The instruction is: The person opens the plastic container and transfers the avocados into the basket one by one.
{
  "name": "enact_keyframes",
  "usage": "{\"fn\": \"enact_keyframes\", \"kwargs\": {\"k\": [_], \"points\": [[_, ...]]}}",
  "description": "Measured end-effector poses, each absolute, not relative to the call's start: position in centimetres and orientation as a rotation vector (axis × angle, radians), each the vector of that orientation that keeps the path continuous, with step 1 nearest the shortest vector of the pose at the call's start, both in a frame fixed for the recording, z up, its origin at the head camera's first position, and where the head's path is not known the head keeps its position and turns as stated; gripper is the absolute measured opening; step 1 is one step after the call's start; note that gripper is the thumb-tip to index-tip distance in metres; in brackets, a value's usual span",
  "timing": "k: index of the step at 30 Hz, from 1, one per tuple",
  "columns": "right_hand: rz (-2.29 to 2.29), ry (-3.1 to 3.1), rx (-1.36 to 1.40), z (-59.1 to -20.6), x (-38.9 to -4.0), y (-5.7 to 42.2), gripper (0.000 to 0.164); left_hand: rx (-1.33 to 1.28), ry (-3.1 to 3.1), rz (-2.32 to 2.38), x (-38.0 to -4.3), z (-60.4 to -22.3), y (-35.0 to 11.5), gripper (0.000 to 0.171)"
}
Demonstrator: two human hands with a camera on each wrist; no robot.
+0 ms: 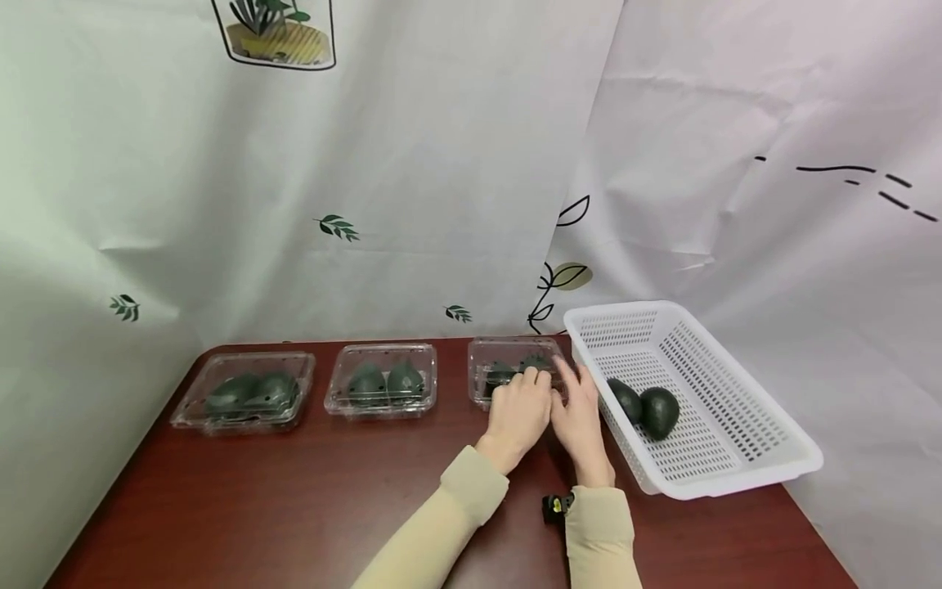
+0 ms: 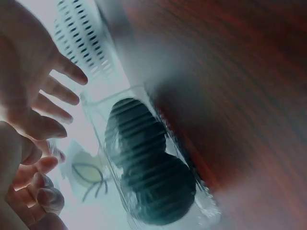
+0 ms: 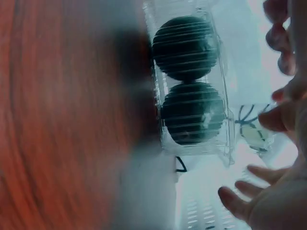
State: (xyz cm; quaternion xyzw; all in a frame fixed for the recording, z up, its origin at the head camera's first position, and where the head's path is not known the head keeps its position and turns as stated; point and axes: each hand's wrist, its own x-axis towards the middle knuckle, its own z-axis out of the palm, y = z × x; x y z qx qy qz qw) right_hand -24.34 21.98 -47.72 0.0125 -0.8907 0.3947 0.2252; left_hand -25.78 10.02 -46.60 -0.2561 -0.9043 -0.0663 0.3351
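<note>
In the head view, a clear plastic box [image 1: 508,350] holds two dark green avocados [image 2: 156,189] behind its ribbed wall; its lid looks closed. My left hand [image 1: 518,413] is over the near side of this box, fingers curled, with nothing seen in them. Close beside it, my right hand [image 1: 577,417] has its fingers extended toward the box's right end. Both wrist views show the hands above the box, apart from the avocados. Whether any fingertip touches the lid is hard to tell.
Right of the hands stands a white perforated basket [image 1: 743,393] with two loose avocados [image 1: 658,411]. To the left sit two more clear boxes, a middle one [image 1: 380,352] and a far-left one [image 1: 246,364], each with two avocados. A white printed cloth [image 1: 441,147] hangs behind the brown table [image 1: 294,499].
</note>
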Motion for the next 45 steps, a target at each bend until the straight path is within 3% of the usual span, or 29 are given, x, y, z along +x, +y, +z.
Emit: {"fn": "enact_keyframes", "kwargs": {"k": [6,16,32,45], "points": [[0.947,-2.359,0.186,-47.2,-24.5,20.7,0.032,-0.467,-2.369,-0.697,-25.9,-46.7,6.6,0.015],[0.835,-2.321,0.285,-46.9,-24.9,19.7,0.023,-0.128,-2.347,-1.225,-26.8,-47.4,3.2,0.019],[0.485,-2.305,0.481,-44.1,-27.1,20.2,0.011,0.102,-2.479,-1.835,-29.9,-49.6,3.3,0.025],[0.532,-2.397,0.497,-41.8,-28.7,20.3,0.006,0.061,-2.435,-2.003,-30.7,-50.2,2.8,0.029]]}}
